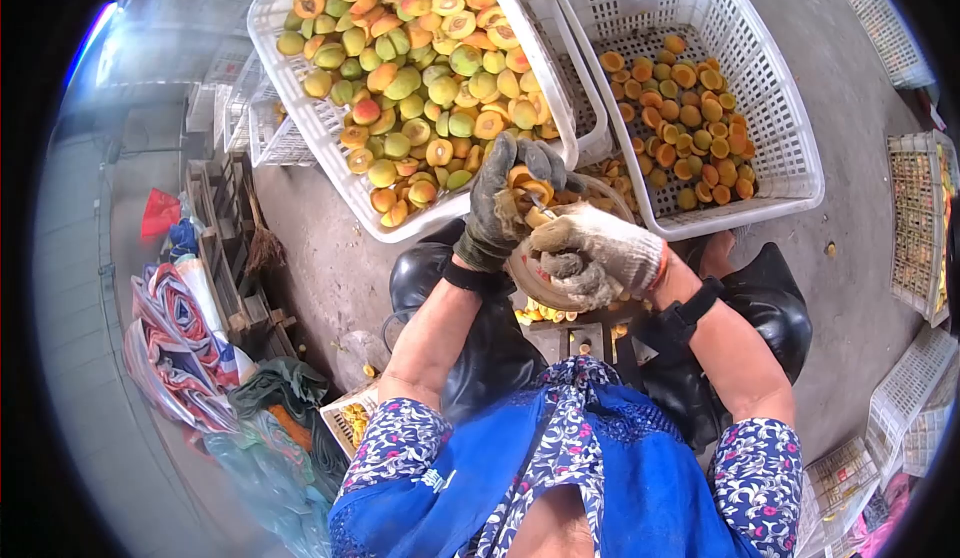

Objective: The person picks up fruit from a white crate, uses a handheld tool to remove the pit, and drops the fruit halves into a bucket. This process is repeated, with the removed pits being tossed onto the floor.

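My left hand (505,198), in a dark, stained glove, is closed round a halved apricot (530,186) with its cut side up. In a whitish knit glove with dirty fingertips, my right hand (595,248) is curled round a small tool (538,201). Only the tool's metal tip shows, at the fruit's cut face; the handle is hidden in my fist. Both hands are close together above a round, pale basin (530,276) between my knees. Just beyond them, a tilted white crate (335,163) holds many apricot halves, several with brown centres.
A second white crate (785,108), at the right, holds hollowed orange halves. Another white crate (590,108) is partly hidden between the two. Wooden pallets (225,258), a broom (265,243) and crumpled sacks (180,348) are at the left. More crates (915,228) stand along the right.
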Motion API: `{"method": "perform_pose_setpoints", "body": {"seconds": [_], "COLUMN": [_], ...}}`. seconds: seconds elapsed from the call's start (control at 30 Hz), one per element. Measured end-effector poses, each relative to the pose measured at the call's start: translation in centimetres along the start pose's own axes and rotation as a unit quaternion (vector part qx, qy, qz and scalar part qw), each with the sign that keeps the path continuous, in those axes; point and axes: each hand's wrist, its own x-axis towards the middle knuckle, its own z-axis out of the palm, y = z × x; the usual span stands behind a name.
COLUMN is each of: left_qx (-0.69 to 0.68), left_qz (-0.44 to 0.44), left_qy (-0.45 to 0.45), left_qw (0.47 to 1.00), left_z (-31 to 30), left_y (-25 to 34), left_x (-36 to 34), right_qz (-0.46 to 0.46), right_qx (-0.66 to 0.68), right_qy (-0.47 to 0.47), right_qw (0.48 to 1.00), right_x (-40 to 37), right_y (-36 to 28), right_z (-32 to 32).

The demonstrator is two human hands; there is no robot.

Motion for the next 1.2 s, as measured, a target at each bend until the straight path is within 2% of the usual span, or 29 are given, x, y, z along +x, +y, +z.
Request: {"method": "perform_pose_setpoints", "body": {"seconds": [0.03,0.07,0.1,0.13,0.17,0.23,0.27,0.3,0.33,0.37,0.4,0.43,0.47,0.5,0.53,0.57,0.6,0.63,0.67,0.7,0.77,0.8,0.83,0.9,0.97,1.03,1.1,1.13,1.2], "left_qx": [0.047,0.167,0.168,0.108,0.048,0.023,0.014,0.014,0.192,0.367,0.626,0.905,0.892,0.868,0.884,0.898,0.896,0.896,0.894,0.896,0.849,0.856,0.856,0.593,0.553,0.376,0.362,0.348,0.33], "left_qz": [0.03,0.091,0.093,0.071,0.045,0.034,0.026,0.026,-0.02,-0.066,0.096,0.022,-0.07,-0.156,-0.166,-0.179,-0.182,-0.128,-0.071,-0.068,-0.138,-0.119,-0.12,-0.108,-0.132,-0.109,-0.116,-0.122,-0.12], "left_qy": [0.029,0.06,0.06,0.138,0.215,0.116,0.042,0.043,0.051,0.056,-0.041,-0.054,0.011,0.079,0.055,0.032,0.031,0.036,0.04,0.037,0.032,0.054,0.054,0.106,0.111,0.064,0.056,0.048,0.048], "left_qw": [0.998,0.98,0.979,0.982,0.974,0.992,0.999,0.999,0.98,0.926,0.773,0.421,0.446,0.464,0.433,0.401,0.403,0.424,0.44,0.438,0.51,0.5,0.5,0.791,0.815,0.918,0.923,0.928,0.935], "left_z": [-0.4,1.0,0.3,-1.0,-2.0,0.3,1.4,0.5,-0.9,-2.9,-10.9,-14.3,-15.9,-13.0,-13.5,-13.5,-13.4,-13.0,-12.5,-12.4,-12.3,-11.7,-11.3,-9.7,-4.4,-2.1,0.1,0.7,1.1], "left_y": [-0.1,1.1,2.0,3.3,4.3,7.8,9.5,10.1,11.0,12.1,10.0,9.2,8.0,7.8,7.3,7.0,6.6,6.4,6.4,6.3,5.6,5.6,6.1,7.7,10.1,10.6,10.6,10.2,9.4], "left_x": [0.0,-0.7,-0.4,0.2,0.7,2.2,2.8,3.2,4.0,4.8,5.1,6.4,5.0,4.2,4.0,3.6,2.7,2.1,1.9,2.0,2.0,1.9,1.9,1.5,0.4,-0.8,-1.3,-1.5,-1.6], "right_qz": [0.041,0.05,-0.11,-0.136,-0.154,0.042,0.035,0.036,-0.024,-0.085,-0.074,-0.077,-0.171,-0.261,-0.341,-0.338,-0.256,-0.175,0.03,0.051,-0.082,-0.169,-0.338,-0.326,-0.3,-0.272,-0.461,-0.498,-0.491], "right_qx": [0.052,-0.183,-0.473,-0.636,-0.766,-0.747,-0.727,-0.728,-0.719,-0.706,-0.734,-0.734,-0.765,-0.785,-0.73,-0.73,-0.738,-0.742,-0.745,-0.772,-0.75,-0.745,-0.693,-0.575,-0.539,-0.501,-0.724,-0.722,-0.739], "right_qy": [-0.023,0.067,-0.026,0.061,0.145,0.237,0.26,0.259,0.234,0.209,0.148,0.154,0.105,0.054,0.048,0.047,0.057,0.067,0.097,0.114,0.027,0.001,0.003,0.114,0.144,0.173,0.223,0.242,0.258], "right_qw": [0.998,0.98,0.874,0.758,0.607,0.62,0.634,0.634,0.654,0.672,0.658,0.657,0.612,0.56,0.59,0.592,0.622,0.643,0.66,0.623,0.655,0.645,0.637,0.742,0.774,0.803,0.462,0.415,0.382], "right_x": [0.0,-1.2,0.7,0.7,0.4,-0.8,-0.8,-0.4,0.2,0.6,0.0,0.1,0.3,0.6,1.0,1.3,1.7,2.0,1.9,1.7,1.6,1.4,3.6,1.0,-0.5,-0.2,1.3,1.5,1.7], "right_y": [-0.1,-1.8,1.0,2.8,4.1,2.9,2.3,2.5,2.9,3.1,1.8,1.8,2.2,2.8,3.4,4.0,4.6,4.7,4.8,5.1,3.2,2.1,4.3,0.6,-1.7,-1.6,-0.4,-0.2,0.1], "right_z": [-0.2,0.7,-3.2,-5.1,-5.8,-5.0,-4.7,-5.3,-6.3,-6.7,-5.9,-6.2,-6.9,-7.3,-7.6,-7.2,-6.5,-6.1,-5.5,-5.5,-5.1,-4.9,-7.7,-2.7,0.5,0.8,-0.2,-0.3,-0.4]}}
